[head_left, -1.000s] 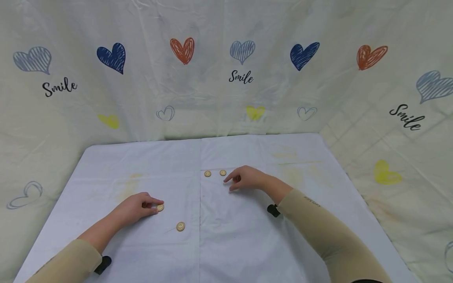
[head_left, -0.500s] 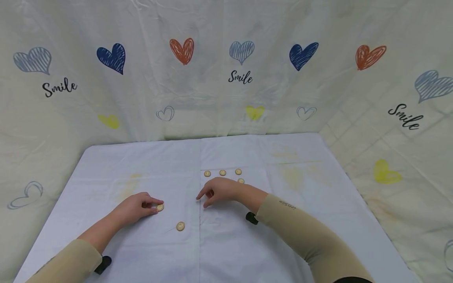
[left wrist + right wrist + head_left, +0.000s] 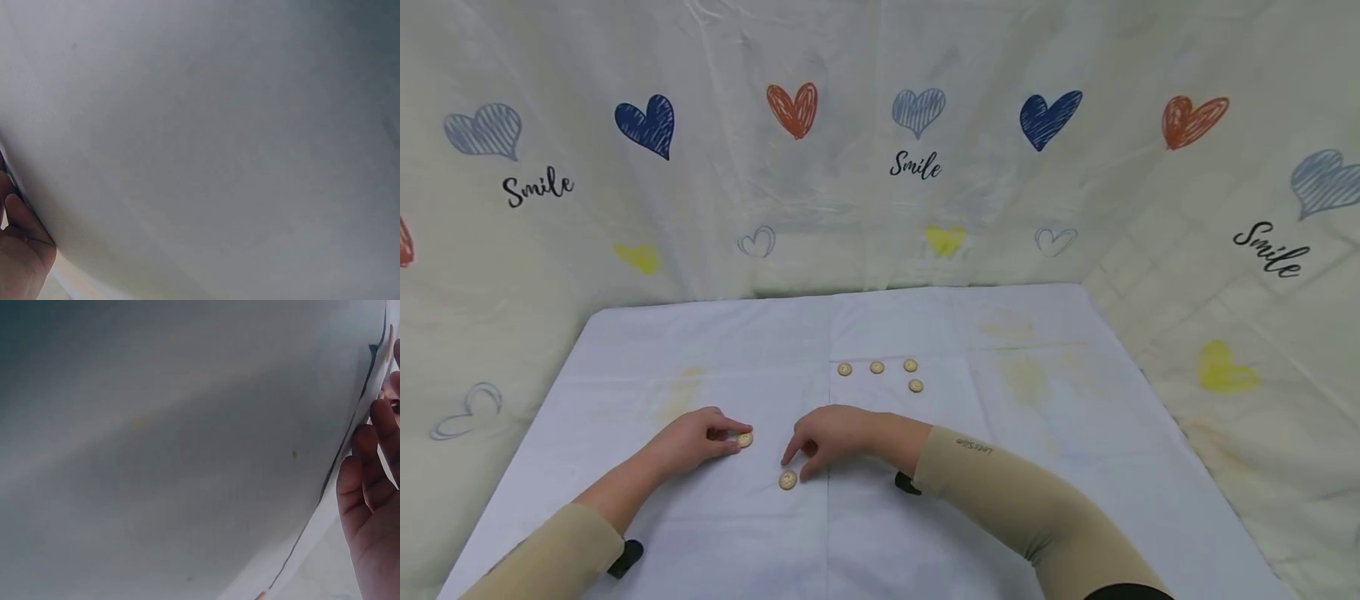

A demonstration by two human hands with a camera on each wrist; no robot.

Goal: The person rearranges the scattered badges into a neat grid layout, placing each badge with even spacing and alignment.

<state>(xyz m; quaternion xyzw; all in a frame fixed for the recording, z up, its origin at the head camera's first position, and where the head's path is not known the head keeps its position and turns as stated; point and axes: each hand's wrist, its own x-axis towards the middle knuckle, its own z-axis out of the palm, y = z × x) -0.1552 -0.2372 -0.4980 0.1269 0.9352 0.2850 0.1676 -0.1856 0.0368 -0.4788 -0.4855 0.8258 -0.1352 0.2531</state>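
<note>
Near button (image 3: pixel 787 480): flat on the desk (image 3: pixel 715 525), left of the seam, apparently untouched. The right hand (image 3: pixel 829 433) has just arrived beside it, thumb and forefinger parted, putting the button within reach. The left hand (image 3: pixel 700 437) pinches the left button (image 3: pixel 745 439), unchanged. Earlier, the right forearm partly covered the far buttons (image 3: pixel 877 367); all four now show whole.

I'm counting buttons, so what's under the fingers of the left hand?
A round, tan, wood-like button pokes out past the fingers of the left hand, which cover its left edge. Anything on the white cloth beneath that hand is hidden.
</note>
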